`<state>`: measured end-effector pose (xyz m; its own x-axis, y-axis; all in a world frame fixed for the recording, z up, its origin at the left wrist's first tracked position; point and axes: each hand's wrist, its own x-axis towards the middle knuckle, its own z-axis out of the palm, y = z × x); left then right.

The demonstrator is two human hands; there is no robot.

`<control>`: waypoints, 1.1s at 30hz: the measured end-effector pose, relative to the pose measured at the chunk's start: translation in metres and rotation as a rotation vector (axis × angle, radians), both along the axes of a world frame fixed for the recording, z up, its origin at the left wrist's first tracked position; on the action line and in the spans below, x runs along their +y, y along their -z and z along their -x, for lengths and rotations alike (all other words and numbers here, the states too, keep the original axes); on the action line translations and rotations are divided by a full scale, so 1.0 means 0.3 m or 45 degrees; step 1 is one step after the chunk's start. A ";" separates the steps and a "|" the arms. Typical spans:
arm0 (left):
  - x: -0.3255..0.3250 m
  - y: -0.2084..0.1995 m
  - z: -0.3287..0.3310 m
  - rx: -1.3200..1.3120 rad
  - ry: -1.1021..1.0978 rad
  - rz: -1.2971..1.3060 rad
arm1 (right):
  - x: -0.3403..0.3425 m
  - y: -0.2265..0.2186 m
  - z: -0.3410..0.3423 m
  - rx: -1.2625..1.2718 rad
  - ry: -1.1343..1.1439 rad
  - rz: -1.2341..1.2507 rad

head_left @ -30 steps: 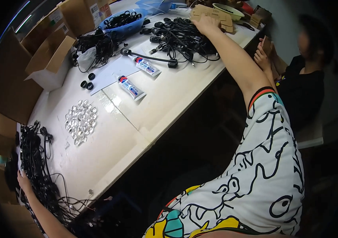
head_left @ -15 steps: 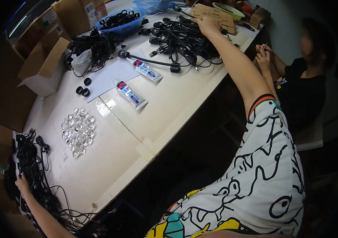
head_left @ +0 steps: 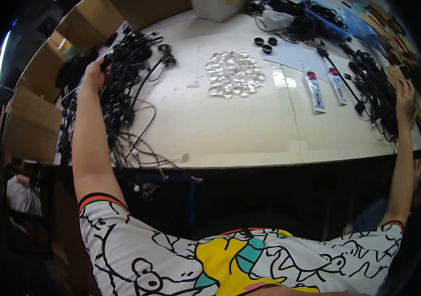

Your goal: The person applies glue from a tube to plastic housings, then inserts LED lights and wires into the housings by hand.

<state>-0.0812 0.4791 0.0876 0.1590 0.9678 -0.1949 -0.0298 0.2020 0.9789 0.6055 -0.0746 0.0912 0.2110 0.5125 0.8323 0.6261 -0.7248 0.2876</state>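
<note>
At ten o'clock on the white table (head_left: 230, 128), the left hand (head_left: 94, 74) is sunk into a big tangle of black cables (head_left: 121, 79). Its fingers are curled into the wires, closed around a bunch of them, with the forearm running straight down toward seven o'clock. That tangle sprawls along the table's left edge, and a few loose strands trail off toward the front rim near six o'clock.

Over at three o'clock, the right hand (head_left: 405, 98) lies with fingers spread and fairly flat against a second heap of black cables (head_left: 376, 84); whether it actually grips any wire cannot be told from this angle. The arm reaches up from five o'clock along the table's right end.

Between the two hands, near twelve o'clock, sits a round patch of clear glass beads (head_left: 234, 74). Just right of it, toward one o'clock, two white glue tubes (head_left: 324, 89) lie side by side, close but apart, on a pale sheet. Three small black caps (head_left: 266, 43) rest beyond the beads. Brown cardboard boxes (head_left: 38, 108) stand at nine o'clock, off the table's left side.
</note>
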 end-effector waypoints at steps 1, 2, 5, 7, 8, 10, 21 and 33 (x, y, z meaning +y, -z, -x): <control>-0.084 -0.046 -0.048 -0.038 -0.030 -0.018 | 0.014 -0.007 0.060 0.006 -0.012 -0.004; -0.164 -0.107 -0.004 -0.098 0.016 -0.048 | 0.041 -0.028 0.136 0.033 -0.209 -0.015; -0.274 -0.176 0.051 -0.248 0.259 -0.164 | 0.123 -0.065 0.370 0.120 -0.484 0.001; -0.359 -0.217 0.071 -0.360 0.406 -0.255 | 0.174 -0.086 0.543 0.333 -0.782 0.017; -0.421 -0.249 0.061 -0.330 0.444 -0.321 | 0.189 -0.099 0.604 0.239 -0.838 0.053; -0.535 -0.300 0.032 -0.316 0.587 -0.401 | 0.194 -0.129 0.713 0.102 -0.959 0.107; -1.015 -0.293 -0.179 -0.939 2.091 -0.629 | 0.233 -0.238 1.328 0.285 -1.510 0.432; -1.474 0.017 -0.114 -0.125 0.511 -0.461 | 0.036 0.124 1.360 2.046 -1.499 0.575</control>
<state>-0.0470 0.0370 0.0824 0.5305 0.8297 0.1735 -0.1142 -0.1328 0.9845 0.1976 -0.0638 0.0540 -0.0449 0.9962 0.0741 0.4633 0.0865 -0.8819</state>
